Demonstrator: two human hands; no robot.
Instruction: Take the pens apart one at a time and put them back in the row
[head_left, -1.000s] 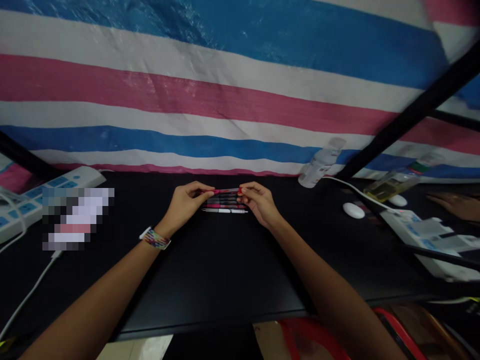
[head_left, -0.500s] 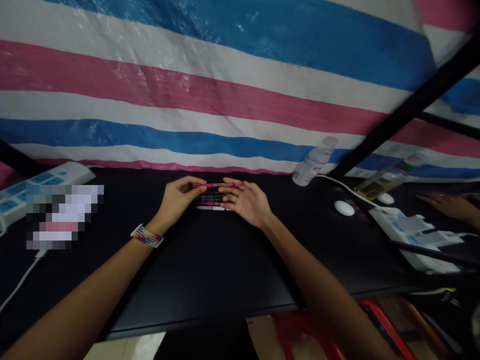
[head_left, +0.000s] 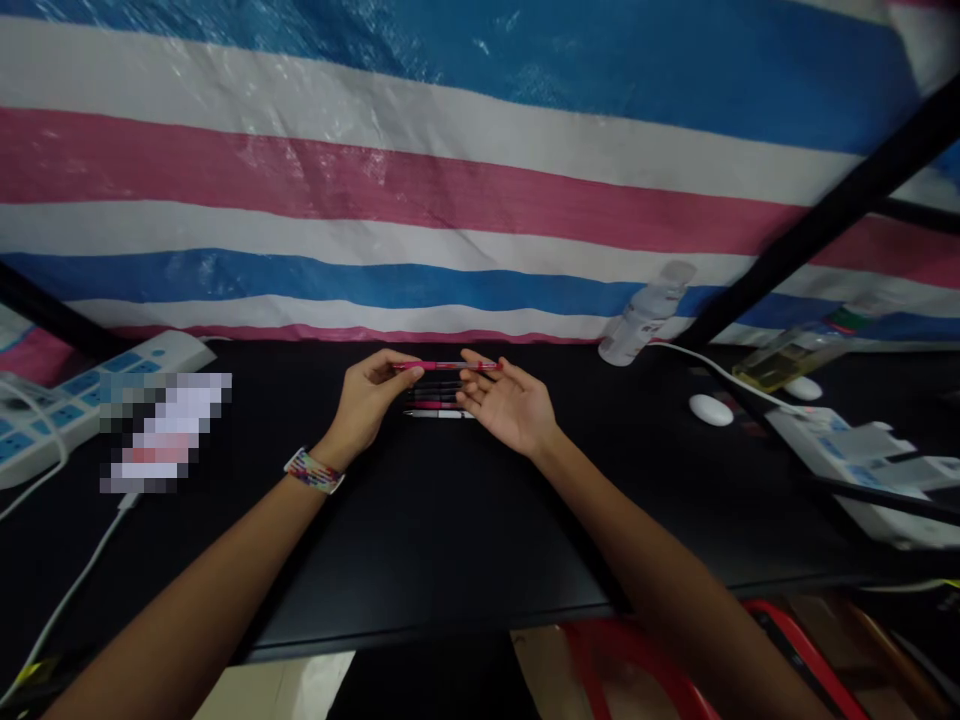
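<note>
My left hand (head_left: 371, 410) pinches the left part of a pink-red pen (head_left: 442, 366) between thumb and fingers, level above the black table. At the pen's other end is my right hand (head_left: 517, 405), palm turned up, its thumb and forefinger on the tip and the other fingers loosely spread. Just below the held pen, several pens lie side by side: black pens (head_left: 437, 392), a dark pink pen (head_left: 435, 405) and a white pen (head_left: 435, 413) nearest me. My right fingers hide their right ends. A colourful woven band (head_left: 313, 471) circles my left wrist.
The black table (head_left: 420, 540) meets a striped plastic sheet (head_left: 420, 190). Left are a power strip (head_left: 112, 385) and a blurred-out phone-like item (head_left: 169, 430) on a cable. Right stand a white-labelled bottle (head_left: 645, 315), a white mouse-like object (head_left: 711, 410), an oil-coloured bottle (head_left: 795, 355) and another power strip (head_left: 847, 470).
The view has turned slightly, so everything sits further right. Both hands keep their hold on the pink-red pen. Another person's hand at the right edge has left the view.
</note>
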